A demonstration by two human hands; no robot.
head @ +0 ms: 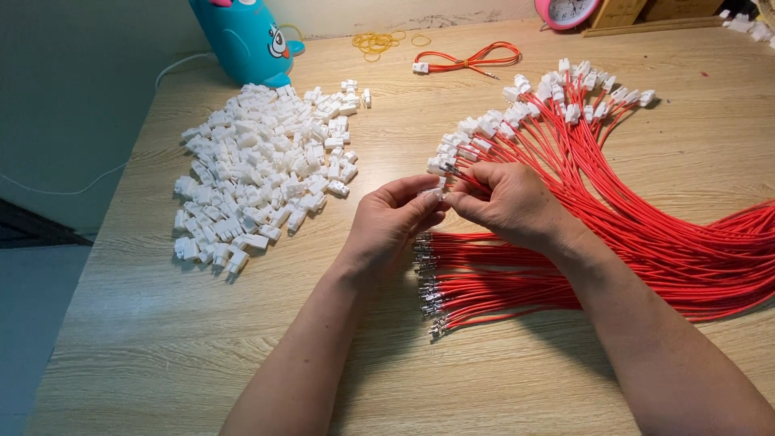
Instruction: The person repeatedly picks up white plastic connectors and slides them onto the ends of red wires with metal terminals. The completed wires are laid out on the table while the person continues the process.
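My left hand pinches a small white plastic connector between thumb and fingers. My right hand grips a red wire by its metal-tipped end, right at the connector. Both hands hover over a bundle of red wires whose bare metal terminals point left. Further back, a fan of red wires fitted with white connectors spreads across the wooden table.
A big pile of loose white connectors lies to the left. At the back stand a blue toy figure, yellow rubber bands, a coiled red wire and a pink clock.
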